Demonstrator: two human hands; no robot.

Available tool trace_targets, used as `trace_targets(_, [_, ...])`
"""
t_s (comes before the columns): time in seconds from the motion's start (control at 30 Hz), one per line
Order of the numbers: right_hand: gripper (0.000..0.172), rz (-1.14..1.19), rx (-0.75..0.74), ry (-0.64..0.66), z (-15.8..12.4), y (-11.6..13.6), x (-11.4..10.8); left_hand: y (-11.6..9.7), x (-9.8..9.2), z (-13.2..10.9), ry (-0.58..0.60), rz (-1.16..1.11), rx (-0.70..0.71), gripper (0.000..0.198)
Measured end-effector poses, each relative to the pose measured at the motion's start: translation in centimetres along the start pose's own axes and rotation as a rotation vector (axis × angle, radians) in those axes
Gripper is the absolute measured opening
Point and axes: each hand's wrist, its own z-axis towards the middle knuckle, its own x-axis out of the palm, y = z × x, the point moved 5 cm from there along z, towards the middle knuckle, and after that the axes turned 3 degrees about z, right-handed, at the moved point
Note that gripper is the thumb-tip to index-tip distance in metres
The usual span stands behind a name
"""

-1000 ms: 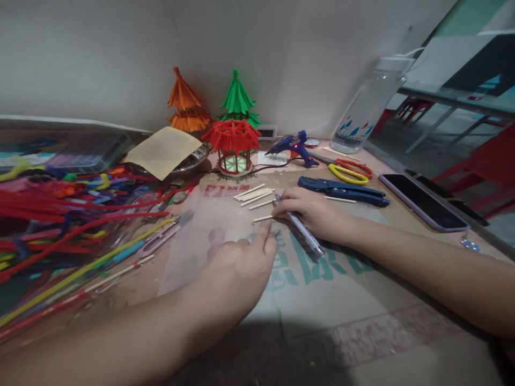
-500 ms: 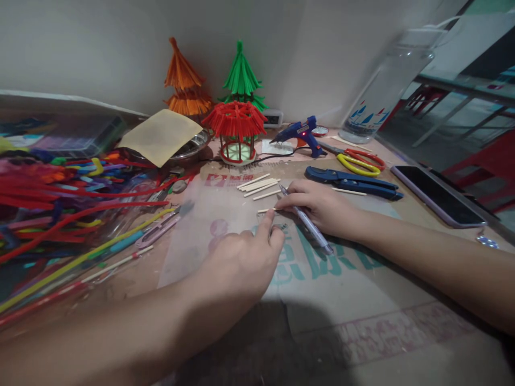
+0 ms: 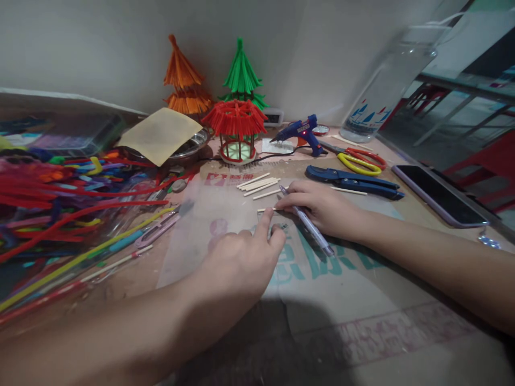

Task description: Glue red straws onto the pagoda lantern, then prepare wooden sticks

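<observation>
My left hand (image 3: pixel 241 262) reaches in from the lower left. Its index finger is stretched out and its tip rests at a short wooden stick (image 3: pixel 265 210); the other fingers are curled under, thumb apart. Opposite it, my right hand (image 3: pixel 316 206) lies on the plastic-covered work surface with a purple pen (image 3: pixel 311 228) in its grip, tip pointing up and left. Its fingertips meet the right end of that same stick, so this end is hidden. Just beyond lie several loose wooden sticks (image 3: pixel 259 185), and one partly runs behind my right hand.
Blue cutters (image 3: pixel 354 183), yellow-and-red-handled scissors (image 3: pixel 360 161), a phone (image 3: pixel 438 195) and a glue gun (image 3: pixel 300 134) lie right. Red (image 3: pixel 235 120), orange (image 3: pixel 183 80) and green (image 3: pixel 241 75) pipe-cleaner structures stand behind. Pipe cleaners (image 3: pixel 48 198) and a pink craft knife (image 3: pixel 157 230) are left.
My left index finger has shifted very slightly along the short stick. Both hands otherwise keep their places, and the view has moved a little.
</observation>
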Motion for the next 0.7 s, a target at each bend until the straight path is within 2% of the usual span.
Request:
trace_targets(0.17, [0.019, 0.008, -0.003, 0.012, 0.07, 0.07, -0.13, 0.05, 0.27, -0.19, -0.051, -0.010, 0.016, 0.046])
trace_targets(0.33, [0.019, 0.002, -0.007, 0.016, 0.10, 0.02, -0.15, -0.05, 0.28, -0.13, -0.044, -0.011, 0.026, 0.042])
trace_targets(0.53, [0.019, 0.010, -0.013, 0.011, 0.07, 0.02, -0.10, -0.05, 0.22, -0.34, -0.125, 0.002, 0.029, 0.043])
trace_targets(0.7, [0.019, -0.008, -0.031, -0.003, 0.09, 0.15, -0.15, -0.06, -0.02, -0.38, -0.089, -0.038, 0.015, 0.046])
